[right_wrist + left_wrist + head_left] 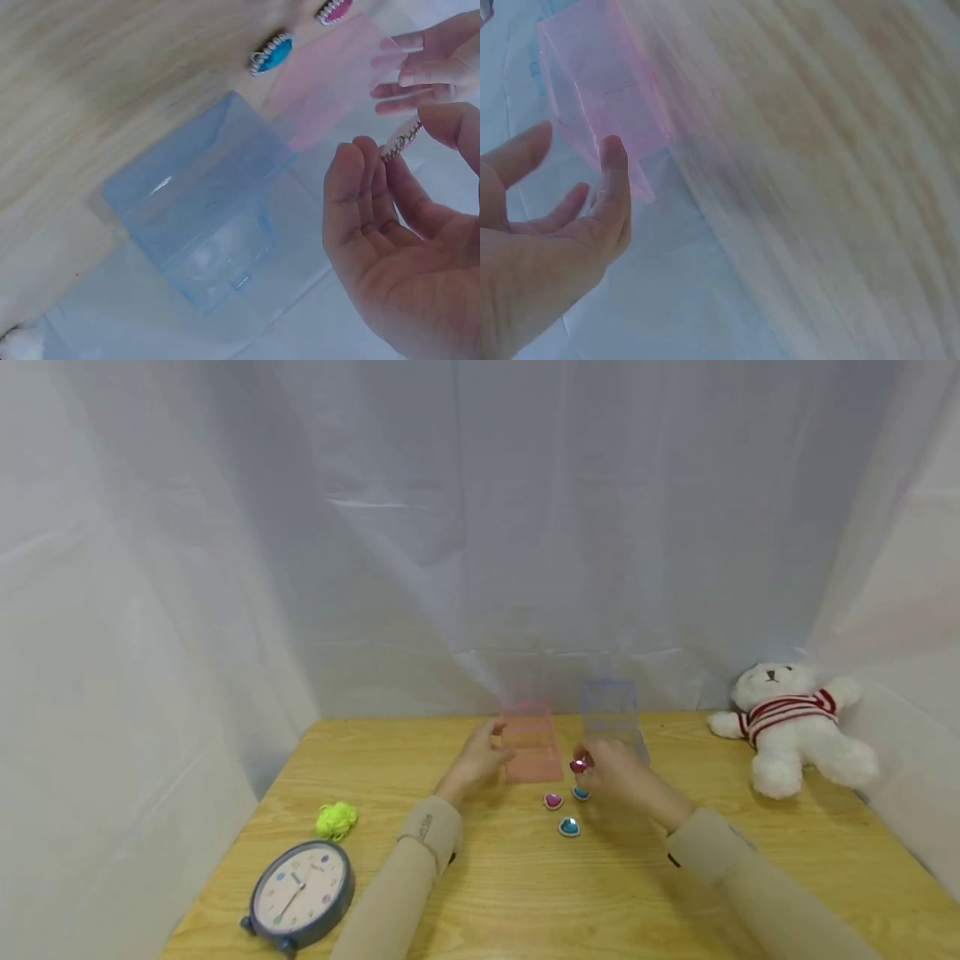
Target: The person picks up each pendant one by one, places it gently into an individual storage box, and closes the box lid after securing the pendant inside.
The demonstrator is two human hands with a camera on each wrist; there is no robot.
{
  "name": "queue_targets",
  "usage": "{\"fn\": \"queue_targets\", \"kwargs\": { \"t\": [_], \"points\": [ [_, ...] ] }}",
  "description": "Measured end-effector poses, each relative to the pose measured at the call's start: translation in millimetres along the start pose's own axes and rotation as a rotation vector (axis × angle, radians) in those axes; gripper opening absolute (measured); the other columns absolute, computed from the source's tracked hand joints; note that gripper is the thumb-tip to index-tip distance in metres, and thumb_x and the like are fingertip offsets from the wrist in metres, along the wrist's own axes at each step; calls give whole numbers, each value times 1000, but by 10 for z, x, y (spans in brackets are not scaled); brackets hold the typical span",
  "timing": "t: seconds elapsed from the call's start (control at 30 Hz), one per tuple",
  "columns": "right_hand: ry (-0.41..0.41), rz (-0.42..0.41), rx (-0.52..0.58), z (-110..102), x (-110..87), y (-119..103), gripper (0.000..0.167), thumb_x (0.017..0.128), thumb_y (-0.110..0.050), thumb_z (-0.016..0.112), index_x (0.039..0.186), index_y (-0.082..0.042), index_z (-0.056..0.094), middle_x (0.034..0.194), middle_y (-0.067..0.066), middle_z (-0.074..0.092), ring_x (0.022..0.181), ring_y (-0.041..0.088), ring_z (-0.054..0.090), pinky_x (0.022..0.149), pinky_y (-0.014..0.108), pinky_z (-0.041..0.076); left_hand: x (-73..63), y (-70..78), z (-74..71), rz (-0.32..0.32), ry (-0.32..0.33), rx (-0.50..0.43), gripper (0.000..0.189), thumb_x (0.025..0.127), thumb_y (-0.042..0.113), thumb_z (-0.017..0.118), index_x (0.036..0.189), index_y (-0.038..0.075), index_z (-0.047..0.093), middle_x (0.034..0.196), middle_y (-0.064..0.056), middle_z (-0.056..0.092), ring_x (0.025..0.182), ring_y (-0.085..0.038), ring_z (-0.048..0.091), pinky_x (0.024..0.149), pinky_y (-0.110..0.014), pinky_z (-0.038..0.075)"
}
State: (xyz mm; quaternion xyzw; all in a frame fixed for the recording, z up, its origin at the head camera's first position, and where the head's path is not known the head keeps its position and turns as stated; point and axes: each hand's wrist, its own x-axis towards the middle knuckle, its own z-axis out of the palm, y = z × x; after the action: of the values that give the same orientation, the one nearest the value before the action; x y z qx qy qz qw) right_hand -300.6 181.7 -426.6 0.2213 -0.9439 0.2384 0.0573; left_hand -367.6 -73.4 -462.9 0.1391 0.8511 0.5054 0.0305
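My right hand [617,772] pinches a dark pink heart-shaped gem pendant [577,767] between thumb and fingers, above the table. The right wrist view shows the pendant's beaded silver edge [401,140]. My left hand [477,757] is beside the left side of an open clear pink plastic box [534,768], fingers loosely bent and holding nothing. To the right, partly behind my right hand, stands an open clear blue box [195,187] with its lid raised. In front of the boxes lie a pink heart gem [553,801], a blue one [569,827] and another blue one [581,793].
A round blue-rimmed clock [302,893] lies at the front left, with a bundle of neon yellow yarn [336,821] behind it. At the back right sits a white teddy bear [798,727] in a striped sweater. White sheeting [450,568] hangs behind the wooden table [525,893].
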Motion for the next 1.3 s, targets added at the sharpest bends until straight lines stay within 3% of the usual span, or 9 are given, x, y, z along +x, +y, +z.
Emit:
{"fn": "queue_targets", "kwargs": {
  "t": [0.2, 0.43, 0.67, 0.93, 1.17, 1.3],
  "points": [
    [1, 39, 36, -20, 185, -70, 22, 91, -10, 73, 112, -3, 72, 106, 11, 73, 95, 23, 69, 79, 38, 62, -16, 62, 0, -71, 18, -40, 62, 97, -4, 66, 153, -10, 42, 135, -32, 53, 100, -29, 65, 90, -43, 66],
    [-11, -5, 84, -3, 441, -120, 25, 93, -13, 77, 116, -6, 71, 113, 11, 70, 106, 28, 67, 86, 40, 62, -11, 66, 14, -176, 29, -118, 56, 98, -8, 61, 152, -9, 45, 113, -15, 55, 91, -26, 69, 82, -44, 68],
    [-63, -6, 124, 89, 622, -99, 17, 94, -13, 76, 110, -11, 72, 106, 6, 68, 99, 21, 62, 81, 33, 58, -12, 74, 12, -193, 35, -196, 54, 99, -10, 57, 152, -7, 46, 120, -23, 58, 97, -30, 68, 84, -45, 67],
    [-69, 11, 129, 238, 749, -118, 17, 96, -11, 75, 111, -13, 70, 97, 5, 71, 87, 17, 65, 75, 32, 58, -3, 39, 5, -211, 36, -181, 54, 99, -8, 55, 152, -6, 47, 126, -29, 62, 81, -24, 68, 66, -32, 62],
    [-70, 28, 91, 365, 870, -192, 20, 93, -15, 81, 111, -12, 71, 101, 5, 73, 93, 20, 68, 84, 39, 61, -19, 55, 12, -226, 18, -251, 54, 101, -8, 50, 154, -7, 43, 128, -32, 59, 79, -22, 65, 73, -37, 65],
    [-67, 76, 72, 410, 931, -210, 22, 92, -17, 83, 109, -13, 71, 98, 3, 73, 93, 21, 68, 83, 39, 61, -25, 53, 26, -228, 22, -275, 53, 102, -7, 49, 155, -7, 42, 127, -32, 59, 80, -22, 64, 75, -40, 66]
  ]
}}
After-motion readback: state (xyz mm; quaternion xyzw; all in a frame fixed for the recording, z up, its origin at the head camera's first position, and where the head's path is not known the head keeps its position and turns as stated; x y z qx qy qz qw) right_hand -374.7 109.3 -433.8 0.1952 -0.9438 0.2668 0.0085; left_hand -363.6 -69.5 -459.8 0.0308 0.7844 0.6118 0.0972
